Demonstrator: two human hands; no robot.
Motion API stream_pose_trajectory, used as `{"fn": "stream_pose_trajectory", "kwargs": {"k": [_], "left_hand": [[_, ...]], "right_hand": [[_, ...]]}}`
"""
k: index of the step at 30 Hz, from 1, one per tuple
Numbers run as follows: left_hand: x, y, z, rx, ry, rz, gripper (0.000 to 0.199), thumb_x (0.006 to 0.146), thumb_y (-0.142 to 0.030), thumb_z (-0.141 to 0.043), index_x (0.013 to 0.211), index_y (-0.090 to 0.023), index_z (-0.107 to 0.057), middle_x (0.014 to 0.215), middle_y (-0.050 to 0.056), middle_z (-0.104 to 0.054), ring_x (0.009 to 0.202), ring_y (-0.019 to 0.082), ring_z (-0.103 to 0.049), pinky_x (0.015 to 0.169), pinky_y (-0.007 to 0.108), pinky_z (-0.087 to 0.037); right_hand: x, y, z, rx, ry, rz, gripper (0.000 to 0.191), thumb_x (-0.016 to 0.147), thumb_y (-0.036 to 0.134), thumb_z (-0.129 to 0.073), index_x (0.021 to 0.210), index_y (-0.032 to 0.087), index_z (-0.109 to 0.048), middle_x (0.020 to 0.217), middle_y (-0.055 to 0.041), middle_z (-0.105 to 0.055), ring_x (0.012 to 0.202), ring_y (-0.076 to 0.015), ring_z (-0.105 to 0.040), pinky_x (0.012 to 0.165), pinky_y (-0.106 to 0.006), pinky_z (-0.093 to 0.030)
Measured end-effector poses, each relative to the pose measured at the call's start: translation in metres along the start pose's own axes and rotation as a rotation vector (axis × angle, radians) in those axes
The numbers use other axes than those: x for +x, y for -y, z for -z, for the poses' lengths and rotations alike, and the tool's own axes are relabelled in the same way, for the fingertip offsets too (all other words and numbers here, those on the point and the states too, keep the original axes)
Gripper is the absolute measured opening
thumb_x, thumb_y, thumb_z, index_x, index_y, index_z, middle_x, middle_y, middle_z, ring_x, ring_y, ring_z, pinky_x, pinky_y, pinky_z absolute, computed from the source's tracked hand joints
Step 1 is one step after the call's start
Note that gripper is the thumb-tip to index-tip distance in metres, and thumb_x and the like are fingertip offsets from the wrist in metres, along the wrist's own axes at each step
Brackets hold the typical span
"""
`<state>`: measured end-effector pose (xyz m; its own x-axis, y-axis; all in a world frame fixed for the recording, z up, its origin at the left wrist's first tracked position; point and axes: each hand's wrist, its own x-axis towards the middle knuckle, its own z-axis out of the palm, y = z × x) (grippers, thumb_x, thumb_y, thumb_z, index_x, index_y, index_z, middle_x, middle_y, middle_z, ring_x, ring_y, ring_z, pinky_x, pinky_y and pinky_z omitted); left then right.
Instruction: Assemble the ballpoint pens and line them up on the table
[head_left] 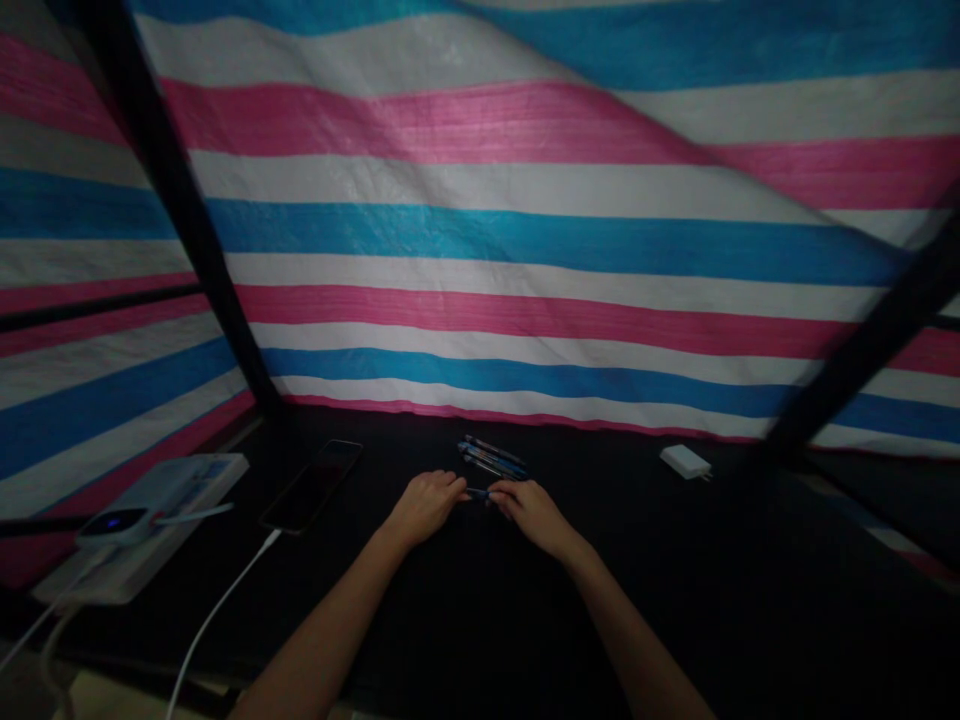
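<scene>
Over the dark tabletop, my left hand (426, 506) and my right hand (534, 515) face each other, fingertips closed on a slim dark-blue pen (477, 493). Only the short middle stretch of this pen shows between the hands; its ends are hidden by my fingers. Just beyond them lies a small bunch of pens (491, 458), side by side and slanting down to the right. The dim light hides finer detail on them.
A phone (315, 487) with a white cable (221, 605) lies to the left. Farther left, a power bank (124, 522) rests on a white box (161, 560). A white charger (685, 462) sits at the right. Striped sheeting (480, 235) and black posts (184, 215) surround the table (480, 620).
</scene>
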<state>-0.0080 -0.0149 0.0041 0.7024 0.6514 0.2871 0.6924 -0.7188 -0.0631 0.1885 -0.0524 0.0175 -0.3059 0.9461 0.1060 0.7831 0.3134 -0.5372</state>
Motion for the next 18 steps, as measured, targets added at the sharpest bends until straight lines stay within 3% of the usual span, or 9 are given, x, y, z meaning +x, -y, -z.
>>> {"fn": "stream_pose_trajectory", "kwargs": {"k": [3,6,8,11,15,18], "left_hand": [[0.000,0.001,-0.005,0.007,-0.004,-0.013,0.015,0.090,-0.028,-0.038,0.083,-0.018,-0.048,0.077,0.002,-0.054,0.073,0.016,-0.052,0.065,0.026,-0.039],[0.002,0.001,-0.012,-0.024,-0.002,-0.039,0.013,0.090,-0.026,-0.038,0.087,-0.017,-0.047,0.081,0.002,-0.054,0.076,0.016,-0.053,0.067,0.027,-0.041],[0.003,0.002,-0.014,-0.063,-0.015,-0.060,0.011,0.089,-0.024,-0.039,0.092,-0.017,-0.047,0.085,0.002,-0.055,0.079,0.015,-0.053,0.070,0.027,-0.041],[0.003,0.006,-0.015,-0.082,-0.083,-0.018,0.019,0.087,-0.024,-0.045,0.104,-0.017,-0.043,0.098,0.004,-0.053,0.090,0.017,-0.050,0.078,0.028,-0.040],[0.001,0.017,-0.012,0.029,-0.206,0.202,0.042,0.083,-0.036,-0.049,0.117,-0.016,-0.036,0.115,0.010,-0.045,0.102,0.023,-0.045,0.081,0.035,-0.038],[-0.001,0.020,-0.009,0.058,-0.225,0.265,0.038,0.086,-0.039,-0.042,0.116,-0.016,-0.038,0.114,0.011,-0.045,0.098,0.023,-0.046,0.078,0.035,-0.037]], "right_hand": [[-0.003,0.003,-0.003,-0.113,-0.050,0.050,0.026,0.088,0.030,-0.035,0.089,0.020,-0.059,0.072,-0.0001,-0.063,0.071,-0.0134,-0.058,0.069,-0.025,-0.038],[-0.003,0.012,-0.012,-0.357,-0.188,0.216,0.027,0.086,0.029,-0.042,0.109,0.019,-0.051,0.102,-0.0068,-0.060,0.095,-0.0185,-0.053,0.084,-0.033,-0.034],[0.000,0.017,-0.020,-0.490,-0.175,0.281,0.036,0.086,0.024,-0.041,0.121,0.017,-0.042,0.104,-0.0099,-0.059,0.093,-0.0194,-0.054,0.082,-0.034,-0.036],[0.004,0.017,-0.025,-0.597,-0.125,0.221,0.042,0.085,0.010,-0.034,0.127,0.012,-0.036,0.090,-0.0099,-0.062,0.077,-0.0178,-0.058,0.075,-0.032,-0.039],[0.003,0.007,-0.016,-0.552,-0.200,0.144,0.043,0.081,0.002,-0.030,0.121,0.014,-0.044,0.107,-0.0116,-0.057,0.093,-0.0189,-0.053,0.082,-0.032,-0.036],[-0.001,0.001,-0.008,-0.456,-0.266,0.108,0.036,0.085,0.009,-0.031,0.117,0.019,-0.046,0.110,-0.0081,-0.055,0.099,-0.0183,-0.049,0.081,-0.032,-0.035]]}}
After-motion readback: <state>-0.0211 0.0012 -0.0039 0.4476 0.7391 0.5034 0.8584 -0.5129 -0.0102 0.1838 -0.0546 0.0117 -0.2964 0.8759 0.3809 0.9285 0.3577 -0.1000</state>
